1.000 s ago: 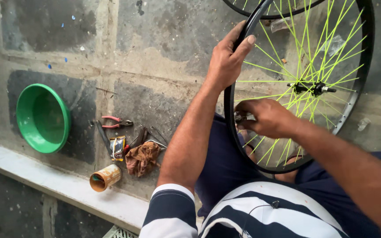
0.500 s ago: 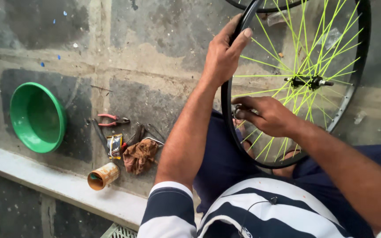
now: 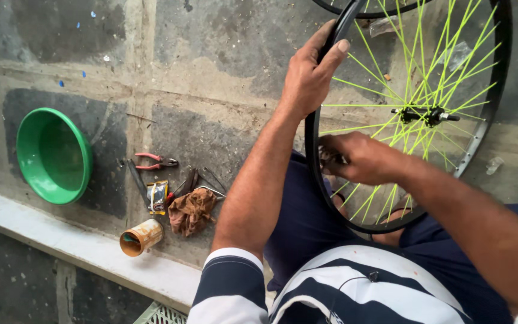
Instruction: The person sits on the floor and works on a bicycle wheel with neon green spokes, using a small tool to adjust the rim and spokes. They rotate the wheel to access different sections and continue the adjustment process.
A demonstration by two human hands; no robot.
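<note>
Wheel rim [image 3: 499,90] stands upright between both hands.
Left hand [image 3: 310,78] has its grip closed over the rim's far-left edge; right hand [image 3: 361,159], nearer, pinches something small at the near-left edge.

Left hand [image 3: 308,78] raised, arm extended, fingers curled in a closed grip; right hand [image 3: 361,157] lower, fingers pinched together.

small black-and-yellow packet [image 3: 158,197] on floor, beside pliers [image 3: 156,162], near labelled tan can [image 3: 141,237]
</note>
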